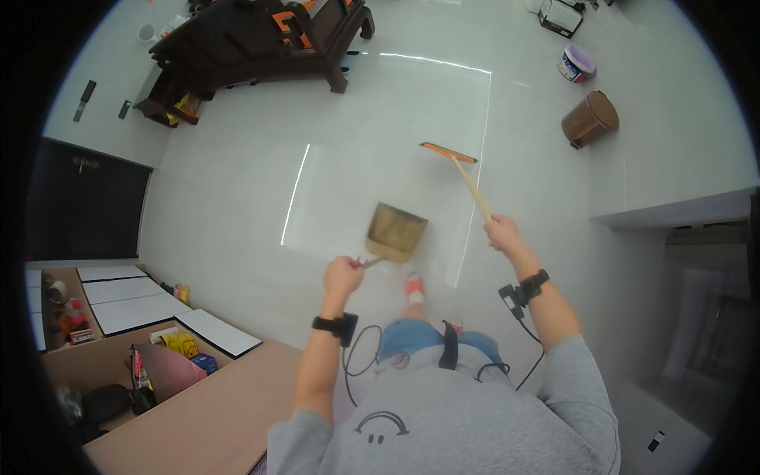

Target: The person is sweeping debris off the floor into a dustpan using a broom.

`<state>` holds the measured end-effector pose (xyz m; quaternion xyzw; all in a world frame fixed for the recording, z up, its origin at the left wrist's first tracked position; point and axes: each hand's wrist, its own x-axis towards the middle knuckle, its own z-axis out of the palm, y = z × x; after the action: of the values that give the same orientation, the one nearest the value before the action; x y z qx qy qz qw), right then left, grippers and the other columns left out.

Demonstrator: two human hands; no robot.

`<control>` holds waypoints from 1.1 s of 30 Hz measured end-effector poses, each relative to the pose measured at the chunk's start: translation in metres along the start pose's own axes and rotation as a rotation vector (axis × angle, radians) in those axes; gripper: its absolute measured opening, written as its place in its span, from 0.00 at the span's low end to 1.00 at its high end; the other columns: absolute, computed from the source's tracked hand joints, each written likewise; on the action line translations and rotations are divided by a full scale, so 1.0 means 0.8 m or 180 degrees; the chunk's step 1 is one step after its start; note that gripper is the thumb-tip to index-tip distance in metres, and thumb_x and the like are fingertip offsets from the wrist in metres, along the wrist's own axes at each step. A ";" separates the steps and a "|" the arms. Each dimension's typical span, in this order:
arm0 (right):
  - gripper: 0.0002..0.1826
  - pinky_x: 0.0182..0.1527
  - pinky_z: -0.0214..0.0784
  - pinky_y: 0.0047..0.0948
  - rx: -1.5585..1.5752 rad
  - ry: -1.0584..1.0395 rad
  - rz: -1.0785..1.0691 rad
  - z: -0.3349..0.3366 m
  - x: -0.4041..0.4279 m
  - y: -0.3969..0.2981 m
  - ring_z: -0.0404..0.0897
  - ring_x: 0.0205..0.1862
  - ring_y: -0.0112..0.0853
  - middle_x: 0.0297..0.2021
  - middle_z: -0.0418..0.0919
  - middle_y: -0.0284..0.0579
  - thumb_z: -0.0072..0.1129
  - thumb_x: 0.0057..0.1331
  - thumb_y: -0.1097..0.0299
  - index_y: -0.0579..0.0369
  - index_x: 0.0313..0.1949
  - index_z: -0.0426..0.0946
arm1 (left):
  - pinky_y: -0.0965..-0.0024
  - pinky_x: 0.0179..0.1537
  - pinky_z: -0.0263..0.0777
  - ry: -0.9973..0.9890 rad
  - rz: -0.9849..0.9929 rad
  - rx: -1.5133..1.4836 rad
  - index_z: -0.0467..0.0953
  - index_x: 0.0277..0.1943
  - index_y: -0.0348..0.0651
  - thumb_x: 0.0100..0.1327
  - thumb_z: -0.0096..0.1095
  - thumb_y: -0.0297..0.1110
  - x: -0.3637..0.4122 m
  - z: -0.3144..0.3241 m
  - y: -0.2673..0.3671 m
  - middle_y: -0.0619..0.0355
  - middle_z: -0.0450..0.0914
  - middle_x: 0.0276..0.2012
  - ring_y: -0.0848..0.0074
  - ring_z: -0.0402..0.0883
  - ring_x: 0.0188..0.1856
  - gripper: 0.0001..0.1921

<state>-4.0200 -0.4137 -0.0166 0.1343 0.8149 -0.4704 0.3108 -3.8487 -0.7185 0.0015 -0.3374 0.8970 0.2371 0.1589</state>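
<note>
My left hand [343, 275] grips the handle of a yellowish, stained dustpan [396, 231], whose pan is in front of my feet with its mouth facing away from me. Farther right, my right hand [503, 234] is closed around the pale stick handle [473, 189] of a floor tool. That handle ends in a narrow orange head [446, 152] with dark ends, out ahead of the dustpan and to its right. The two tools are apart. Most of the dustpan's handle is hidden by my left hand.
Shiny pale floor tiles [356, 178] surround me. A dark wooden bench [261, 44] stands ahead on the left. Along the right wall are a brown pedal bin [589, 120] and a lined bucket [576, 63]. An open-shelved cabinet [249, 392] is close on my left.
</note>
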 end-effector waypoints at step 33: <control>0.13 0.15 0.65 0.27 -0.0926 -0.0615 -0.0442 0.039 0.079 -0.120 0.73 0.14 0.30 0.17 0.71 0.46 0.47 0.51 0.72 0.64 0.36 0.70 | 0.66 0.34 0.72 0.0199 -0.0441 -0.0226 0.80 0.30 0.44 0.46 0.59 0.38 0.040 -0.026 -0.009 0.53 0.80 0.27 0.64 0.79 0.32 0.10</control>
<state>-4.1058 -0.4945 -0.0024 -0.0145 0.8480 -0.3787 0.3705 -3.8697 -0.7511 0.0023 -0.4113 0.8671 0.2466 0.1348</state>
